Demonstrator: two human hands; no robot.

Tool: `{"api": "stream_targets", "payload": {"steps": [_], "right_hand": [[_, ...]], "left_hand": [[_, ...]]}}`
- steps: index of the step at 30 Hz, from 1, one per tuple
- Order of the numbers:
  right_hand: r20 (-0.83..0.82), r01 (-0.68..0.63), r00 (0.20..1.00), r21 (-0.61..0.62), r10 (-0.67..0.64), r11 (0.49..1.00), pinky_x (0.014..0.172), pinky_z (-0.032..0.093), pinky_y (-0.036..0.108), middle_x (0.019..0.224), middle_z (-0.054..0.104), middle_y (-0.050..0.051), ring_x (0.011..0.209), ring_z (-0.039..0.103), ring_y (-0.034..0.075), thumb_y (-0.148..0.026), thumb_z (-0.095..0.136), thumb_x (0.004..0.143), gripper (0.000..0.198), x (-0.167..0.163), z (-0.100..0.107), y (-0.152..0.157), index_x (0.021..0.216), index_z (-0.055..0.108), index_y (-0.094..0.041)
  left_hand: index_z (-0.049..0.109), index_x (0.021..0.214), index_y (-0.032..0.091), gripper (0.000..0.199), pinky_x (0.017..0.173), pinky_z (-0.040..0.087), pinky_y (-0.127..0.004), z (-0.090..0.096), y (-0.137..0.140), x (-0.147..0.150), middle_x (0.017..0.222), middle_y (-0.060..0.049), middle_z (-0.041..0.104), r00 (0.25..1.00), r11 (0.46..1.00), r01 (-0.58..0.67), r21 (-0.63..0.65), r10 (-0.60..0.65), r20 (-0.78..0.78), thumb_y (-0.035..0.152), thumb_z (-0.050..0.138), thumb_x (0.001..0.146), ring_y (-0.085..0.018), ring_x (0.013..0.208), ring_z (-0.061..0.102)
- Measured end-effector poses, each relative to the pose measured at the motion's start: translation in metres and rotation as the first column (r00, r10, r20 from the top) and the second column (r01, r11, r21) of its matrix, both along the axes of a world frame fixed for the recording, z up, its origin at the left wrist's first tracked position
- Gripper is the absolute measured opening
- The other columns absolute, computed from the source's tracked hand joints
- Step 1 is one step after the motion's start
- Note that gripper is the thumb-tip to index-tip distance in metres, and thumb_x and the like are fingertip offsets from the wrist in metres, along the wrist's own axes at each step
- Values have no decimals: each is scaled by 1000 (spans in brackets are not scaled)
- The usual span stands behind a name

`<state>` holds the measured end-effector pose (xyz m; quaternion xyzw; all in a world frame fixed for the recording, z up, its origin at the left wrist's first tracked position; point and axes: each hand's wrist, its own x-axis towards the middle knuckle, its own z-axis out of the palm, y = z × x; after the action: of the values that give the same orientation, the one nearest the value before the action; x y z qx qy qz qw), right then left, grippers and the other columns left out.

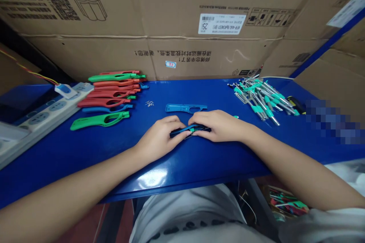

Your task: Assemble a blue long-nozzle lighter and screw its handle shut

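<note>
Both hands hold a blue utility-lighter casing (194,127) just above the table. My left hand (163,133) pinches its left end between thumb and fingers. Around the right part of the casing, my right hand (221,126) is closed, with its thumb near a small green piece (192,130) at the middle. Fingers cover much of the casing, so its inside is largely hidden. Just behind the hands lies a separate blue casing half (186,108), flat on the table with its trigger loop toward the right.
A row of red, green and blue lighter bodies (110,93) lies at left beside a white power strip (42,117). Small screws (149,103) lie near them. At right is a pile of metal lighter tubes with green parts (261,97). A cardboard box (176,26) stands behind.
</note>
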<state>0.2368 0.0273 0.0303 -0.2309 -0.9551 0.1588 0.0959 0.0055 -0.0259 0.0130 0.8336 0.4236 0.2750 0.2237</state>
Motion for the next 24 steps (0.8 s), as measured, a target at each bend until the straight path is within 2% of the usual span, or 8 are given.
{"api": "stream_targets", "payload": {"steps": [10, 20, 24], "right_hand": [[-2, -30, 1000, 50, 31, 998, 73, 44, 27, 107, 69, 6, 92, 65, 18, -32, 56, 98, 19, -2, -2, 0, 110, 65, -20], [31, 33, 999, 35, -34, 999, 76, 46, 29, 104, 71, 7, 94, 67, 21, -29, 55, 99, 19, 2, 2, 4, 110, 67, -19], [33, 40, 999, 36, -41, 999, 74, 46, 29, 104, 72, 7, 92, 68, 21, -29, 56, 98, 20, 5, 3, 5, 112, 67, -19]], "left_hand": [[74, 91, 19, 20, 75, 49, -28, -1, 3, -1, 90, -3, 70, 1000, 1000, -18, 0, 18, -17, 32, 60, 97, -17, 83, 66], [75, 105, 18, 22, 84, 53, -30, -2, 4, -3, 101, -6, 74, 999, 998, -31, 46, 30, 25, 31, 59, 96, -19, 92, 70], [75, 100, 19, 21, 80, 53, -29, -2, 5, -3, 98, -5, 74, 999, 999, -36, 9, 36, 19, 30, 58, 96, -19, 89, 69]]}}
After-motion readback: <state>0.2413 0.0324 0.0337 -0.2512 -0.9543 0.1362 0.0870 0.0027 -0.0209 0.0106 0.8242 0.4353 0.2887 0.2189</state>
